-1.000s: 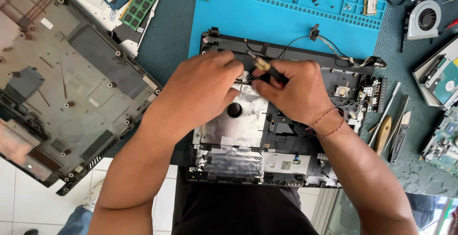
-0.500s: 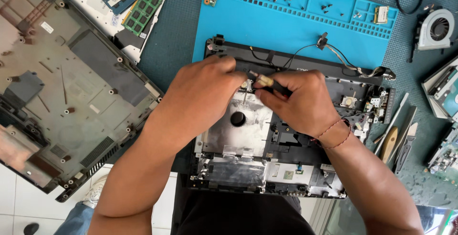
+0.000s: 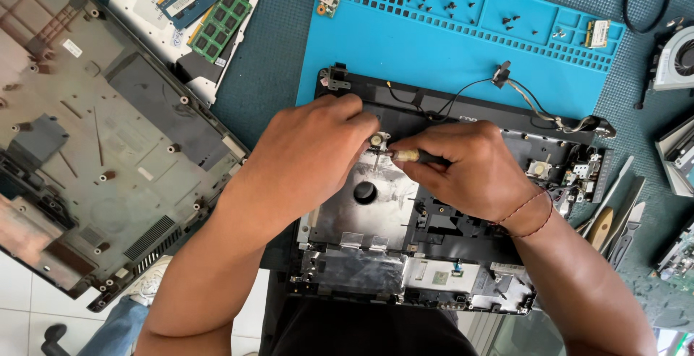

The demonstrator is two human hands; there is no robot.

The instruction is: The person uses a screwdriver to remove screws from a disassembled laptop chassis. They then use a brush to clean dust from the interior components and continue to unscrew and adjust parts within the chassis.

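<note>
Gripping a yellow-handled screwdriver [image 3: 406, 155] in my right hand [image 3: 470, 175], fingers clamped on it; tip at a round metal part [image 3: 376, 140] on the laptop chassis [image 3: 405, 255], near its far edge. Left hand [image 3: 311, 157] curled beside that part, fingertips pressing the chassis; chassis overlaps the blue mat's [image 3: 434, 52] near edge.

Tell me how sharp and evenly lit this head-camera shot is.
Head view: bright, even daylight, soft shadows under the left hand and right hand; the laptop frame and blue mat are sharp; mild glare on the foil sheet; slight wide-angle bending at the edges, with the lower right corner washed out.
</note>
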